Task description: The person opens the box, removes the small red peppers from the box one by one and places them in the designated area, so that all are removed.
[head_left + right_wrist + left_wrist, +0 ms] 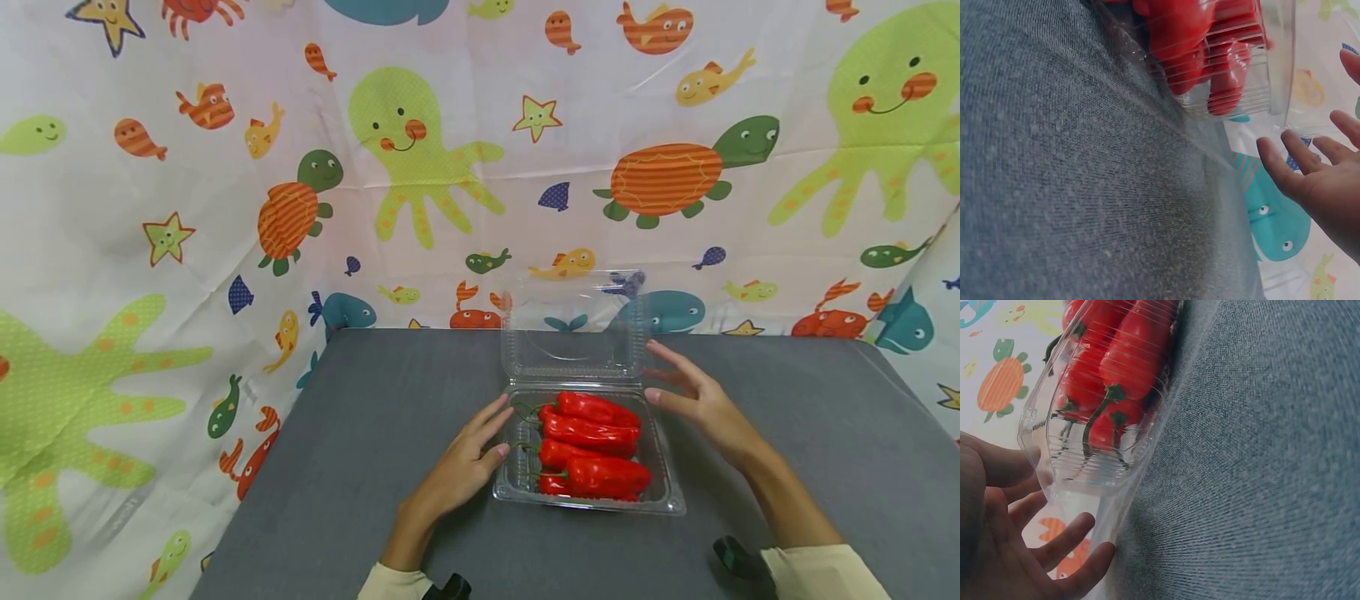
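Here we are at the grip: our left hand (461, 467) is extended with its fingers spread and relaxed, lying loosely alongside the left rim of the clear box (663, 471). Over on the other side, our right hand (708, 408) is just as slack, fingers pointing towards the lid (573, 354), thumb close to the box's far right corner. Whether those right fingertips touch the plastic, we cannot tell!

Between the two hands sits the box, flat on the grey table (360, 433), its hinged lid raised at the far side. And inside it, we see glossy red peppers (588, 432) lying side by side, green stems pointing left; one near the front lies partly under another.

Further out, we have pale sleeves (821, 571) on both forearms, a dark device (738, 557) by the right one. Behind everything hangs a white cloth (247, 67) covered in bright sea creatures, showing right through the lid.
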A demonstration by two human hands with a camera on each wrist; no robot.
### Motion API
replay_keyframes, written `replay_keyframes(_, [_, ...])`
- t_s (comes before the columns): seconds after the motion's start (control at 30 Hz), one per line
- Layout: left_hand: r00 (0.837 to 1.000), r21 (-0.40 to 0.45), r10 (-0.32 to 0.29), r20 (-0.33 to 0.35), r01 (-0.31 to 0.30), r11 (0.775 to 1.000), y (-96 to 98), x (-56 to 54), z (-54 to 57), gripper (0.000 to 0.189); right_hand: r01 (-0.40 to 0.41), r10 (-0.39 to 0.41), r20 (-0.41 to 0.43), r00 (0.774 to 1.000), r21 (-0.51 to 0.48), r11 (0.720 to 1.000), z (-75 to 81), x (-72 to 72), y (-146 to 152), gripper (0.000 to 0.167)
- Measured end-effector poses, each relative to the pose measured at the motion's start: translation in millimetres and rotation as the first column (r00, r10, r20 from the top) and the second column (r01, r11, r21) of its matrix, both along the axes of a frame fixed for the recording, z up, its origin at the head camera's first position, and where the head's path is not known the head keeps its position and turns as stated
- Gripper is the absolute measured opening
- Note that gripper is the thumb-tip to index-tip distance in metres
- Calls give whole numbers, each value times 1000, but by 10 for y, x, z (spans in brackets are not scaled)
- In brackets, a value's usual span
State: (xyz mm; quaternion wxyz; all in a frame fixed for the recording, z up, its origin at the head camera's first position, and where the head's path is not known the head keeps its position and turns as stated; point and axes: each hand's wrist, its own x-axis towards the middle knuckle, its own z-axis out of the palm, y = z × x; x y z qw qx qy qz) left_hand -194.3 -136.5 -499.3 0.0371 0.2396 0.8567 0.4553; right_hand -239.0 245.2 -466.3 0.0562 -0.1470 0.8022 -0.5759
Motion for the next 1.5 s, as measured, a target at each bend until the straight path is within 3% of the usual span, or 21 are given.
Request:
replay_keyframes(0.33, [1000,-13,6,7,-6,1000,-10,4,2,57,-26,28,52,998,-38,999,-130,-68,32,77])
replay_keyframes(0.77, [1000,-14,-9,-2,9,1000,-9,-11,15,57,-15,14,143,990,3,1000,-242,-61,27,78])
replay_keyframes(0.93, [1000,-13,-1,18,1,1000,-8,-6,29,57,-9,8,136,991,6,1000,-268,-38,51,77])
replay_keyframes(1.17, [1000,-25,1,27,0,1000,-17,-13,39,57,9,-2,111,994,-64,998,-274,0,75,73])
replay_keyframes(1.5, [999,-21,6,34,-6,1000,-22,-8,46,57,50,-49,43,998,-17,999,-185,120,72,71])
